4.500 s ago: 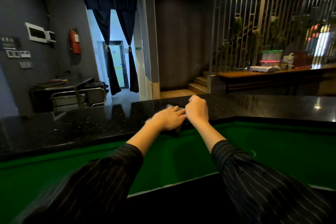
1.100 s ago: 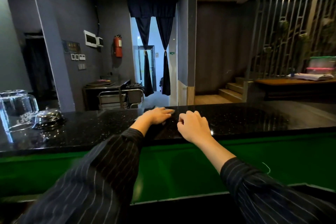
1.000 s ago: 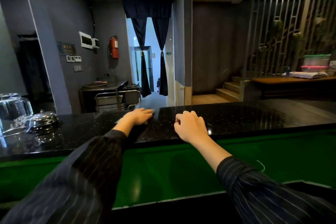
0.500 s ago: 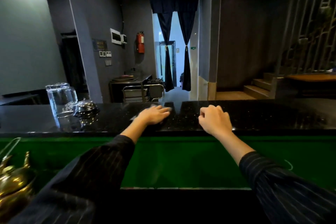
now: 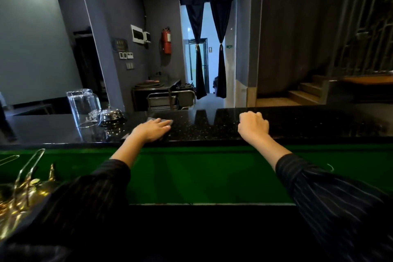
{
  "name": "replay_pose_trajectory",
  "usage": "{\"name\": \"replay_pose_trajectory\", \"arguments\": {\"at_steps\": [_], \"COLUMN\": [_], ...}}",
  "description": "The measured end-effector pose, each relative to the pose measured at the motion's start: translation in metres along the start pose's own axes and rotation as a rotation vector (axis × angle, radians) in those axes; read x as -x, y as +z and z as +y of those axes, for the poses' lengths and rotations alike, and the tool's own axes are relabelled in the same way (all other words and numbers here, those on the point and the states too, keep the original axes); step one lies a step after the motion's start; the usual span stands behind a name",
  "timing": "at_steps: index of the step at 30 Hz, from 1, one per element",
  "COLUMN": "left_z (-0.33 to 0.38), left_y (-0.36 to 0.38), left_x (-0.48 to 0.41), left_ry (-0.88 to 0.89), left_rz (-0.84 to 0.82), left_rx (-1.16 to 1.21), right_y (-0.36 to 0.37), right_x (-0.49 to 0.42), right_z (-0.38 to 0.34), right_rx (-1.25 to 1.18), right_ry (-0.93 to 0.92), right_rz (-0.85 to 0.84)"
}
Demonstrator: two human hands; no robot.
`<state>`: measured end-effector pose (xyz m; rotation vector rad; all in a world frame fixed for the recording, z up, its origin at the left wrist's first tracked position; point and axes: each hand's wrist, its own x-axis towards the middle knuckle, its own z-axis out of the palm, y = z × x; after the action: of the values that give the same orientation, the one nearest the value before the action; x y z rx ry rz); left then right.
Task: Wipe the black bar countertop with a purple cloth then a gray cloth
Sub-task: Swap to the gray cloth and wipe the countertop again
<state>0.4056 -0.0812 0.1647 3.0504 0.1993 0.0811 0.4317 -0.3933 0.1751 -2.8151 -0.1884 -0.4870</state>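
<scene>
L hand (image 5: 151, 130) flat, fingers spread, pressing gray cloth (image 5: 163, 121) on black countertop (image 5: 212, 127), just right of bell (image 5: 111, 116); cloth mostly hidden, long axis can't tell. R hand (image 5: 253, 126) clenched, knuckles down, well right of bell.

left hand (image 5: 152, 130) and cloth (image 5: 168, 121) slid leftward, nearer bell (image 5: 111, 116)
</scene>
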Motion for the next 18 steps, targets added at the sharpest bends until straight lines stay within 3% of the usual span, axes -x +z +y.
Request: {"name": "replay_pose_trajectory", "arguments": {"at_steps": [3,6,10,13,18], "left_z": [0.031,0.009,-0.026,0.002,0.123], "left_y": [0.006,0.004,-0.005,-0.006,0.01], "left_x": [0.018,0.015,0.002,-0.007,-0.022], "left_ry": [0.106,0.14,-0.099,-0.202,0.149], "left_rz": [0.041,0.002,-0.013,0.018,0.0], "left_rx": [-0.001,0.042,0.032,-0.04,-0.051], "right_y": [0.014,0.029,0.039,0.041,0.039], "right_x": [0.007,0.02,0.019,0.02,0.019], "right_z": [-0.048,-0.065,-0.053,-0.063,-0.059], "right_rx": [-0.07,-0.188,-0.202,-0.196,-0.27], "right_ry": [-0.012,-0.167,-0.238,-0.264,-0.276], "right_rz": [-0.033,0.096,0.245,0.347,0.332]}}
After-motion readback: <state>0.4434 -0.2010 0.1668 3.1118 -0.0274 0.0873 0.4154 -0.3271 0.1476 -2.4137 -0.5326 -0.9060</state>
